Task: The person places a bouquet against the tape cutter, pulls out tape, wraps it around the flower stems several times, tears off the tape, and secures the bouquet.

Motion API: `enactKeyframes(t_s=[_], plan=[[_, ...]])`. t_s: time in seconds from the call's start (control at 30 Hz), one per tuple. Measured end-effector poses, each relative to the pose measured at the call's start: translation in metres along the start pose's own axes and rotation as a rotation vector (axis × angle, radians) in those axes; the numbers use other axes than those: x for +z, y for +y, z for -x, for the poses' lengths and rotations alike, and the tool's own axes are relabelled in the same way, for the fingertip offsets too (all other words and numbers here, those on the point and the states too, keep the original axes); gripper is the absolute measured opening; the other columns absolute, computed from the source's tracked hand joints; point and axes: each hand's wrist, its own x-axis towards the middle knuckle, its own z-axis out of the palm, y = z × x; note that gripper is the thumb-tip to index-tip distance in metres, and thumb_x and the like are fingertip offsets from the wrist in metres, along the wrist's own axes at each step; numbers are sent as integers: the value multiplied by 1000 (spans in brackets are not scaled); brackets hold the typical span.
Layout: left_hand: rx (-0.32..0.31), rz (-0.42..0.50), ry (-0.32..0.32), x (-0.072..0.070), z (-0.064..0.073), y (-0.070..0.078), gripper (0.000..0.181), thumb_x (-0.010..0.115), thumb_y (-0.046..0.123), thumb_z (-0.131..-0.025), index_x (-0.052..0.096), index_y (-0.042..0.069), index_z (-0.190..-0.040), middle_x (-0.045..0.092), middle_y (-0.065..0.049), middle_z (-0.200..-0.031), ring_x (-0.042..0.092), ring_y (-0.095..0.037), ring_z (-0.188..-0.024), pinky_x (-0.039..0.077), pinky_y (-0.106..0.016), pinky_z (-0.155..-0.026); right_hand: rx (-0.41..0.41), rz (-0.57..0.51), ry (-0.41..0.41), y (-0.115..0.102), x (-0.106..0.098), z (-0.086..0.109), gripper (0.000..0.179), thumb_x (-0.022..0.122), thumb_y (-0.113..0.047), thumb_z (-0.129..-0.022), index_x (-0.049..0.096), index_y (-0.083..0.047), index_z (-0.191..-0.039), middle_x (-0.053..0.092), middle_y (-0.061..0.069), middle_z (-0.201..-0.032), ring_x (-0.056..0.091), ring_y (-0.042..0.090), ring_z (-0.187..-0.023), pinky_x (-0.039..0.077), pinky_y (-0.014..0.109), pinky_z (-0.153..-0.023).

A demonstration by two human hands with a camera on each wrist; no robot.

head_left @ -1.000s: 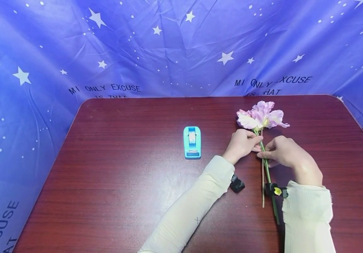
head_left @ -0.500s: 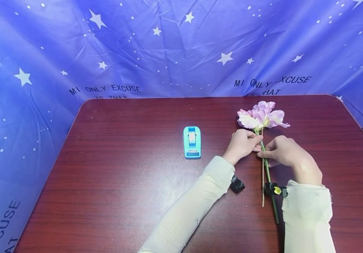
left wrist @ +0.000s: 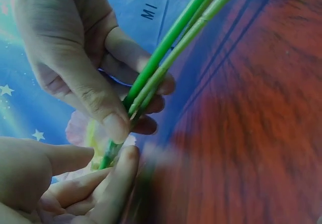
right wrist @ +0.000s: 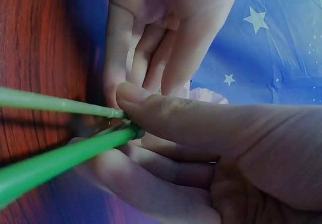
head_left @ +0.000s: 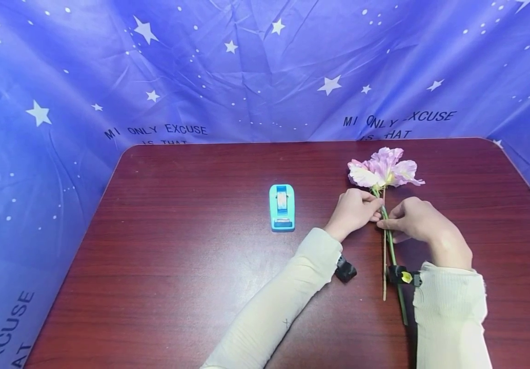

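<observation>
Pale pink flowers (head_left: 385,169) with ruffled petals lie at the right of the table, their stems (head_left: 402,305) running toward me. Close below the blossoms, my left hand (head_left: 352,211) has its thumb and fingers at the stems. Just lower down, my right hand (head_left: 424,224) pinches the stems between thumb and fingers. Bright green and paler stems (left wrist: 173,40) run together through the right hand in the left wrist view. In the right wrist view, the right thumb (right wrist: 166,116) presses on them beside the left fingers (right wrist: 118,48). The exact contact of the left fingertips is partly hidden.
A light blue tape dispenser (head_left: 282,201) with a roll stands left of the hands on the dark red wooden table (head_left: 168,246). A blue curtain with white stars (head_left: 246,72) hangs along the table's far edge and sides. Black cameras are strapped to both wrists.
Both hands stay at the same place on the stems, with only very slight movement. The tape dispenser appears a few pixels to the right, as does the background, so the head view has shifted slightly.
</observation>
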Motion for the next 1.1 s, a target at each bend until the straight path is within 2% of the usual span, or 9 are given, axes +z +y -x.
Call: enactKeyframes(t_s=[0.27,0.33,0.43,0.6,0.73,0.87,0.97,1.0,1.1], plan=[[11,40,-22,-5,3,5,17,63,14,-97,77,3,-97,75,-4,-74,71,-6,-63,48,-6,-62,6,-9,7,3,-2,0,26,68,-23,-93,74,-2,-81,73,6,-69,74,18,-67,52,55,-85],[14,20,-24,-6,4,8,17,63,14,-97,77,4,-97,75,-3,-74,71,-4,-62,47,-5,-62,7,-9,7,3,-2,0,26,68,-24,-93,74,0,-83,73,7,-70,74,19,-67,51,56,-86],[31,-63,-16,-8,6,11,16,63,15,-97,78,8,-97,75,3,-74,67,3,-60,44,-3,-65,7,-14,8,3,-3,0,28,68,-24,-94,75,3,-88,74,9,-72,74,20,-68,52,55,-86],[137,-238,18,-17,9,16,18,61,19,-97,78,15,-101,73,13,-74,56,13,-62,39,-3,-69,19,9,18,4,-5,2,33,65,-29,-96,75,2,-92,74,11,-73,75,24,-72,49,59,-87],[229,-288,41,-27,13,23,19,60,21,-97,78,17,-101,72,15,-76,56,12,-67,39,-4,-68,20,44,48,3,-7,5,36,60,-35,-98,73,-4,-84,74,7,-73,75,25,-75,47,59,-84],[296,-288,55,-38,17,30,19,59,20,-98,77,18,-103,73,14,-88,57,10,-74,39,-4,-70,-5,91,129,0,-10,7,39,55,-38,-100,70,-7,-82,69,-2,-70,69,17,-70,49,43,-72],[316,-276,47,-45,20,33,21,59,21,-99,76,18,-111,74,12,-105,63,11,-87,42,-3,-77,-40,145,222,-3,-12,8,37,55,-38,-100,72,-6,-92,66,-3,-69,62,14,-66,46,37,-63],[320,-269,42,-47,21,34,22,58,22,-100,75,17,-115,73,11,-112,64,10,-92,43,-3,-80,-52,161,256,-4,-12,9,37,55,-38,-100,72,-6,-97,66,-1,-70,62,18,-67,46,39,-62],[327,-247,27,-55,24,36,26,58,23,-100,71,15,-122,73,7,-115,67,6,-95,45,-4,-80,-72,186,361,-7,-13,11,38,56,-37,-99,70,-4,-113,71,16,-87,66,38,-78,48,53,-66]])
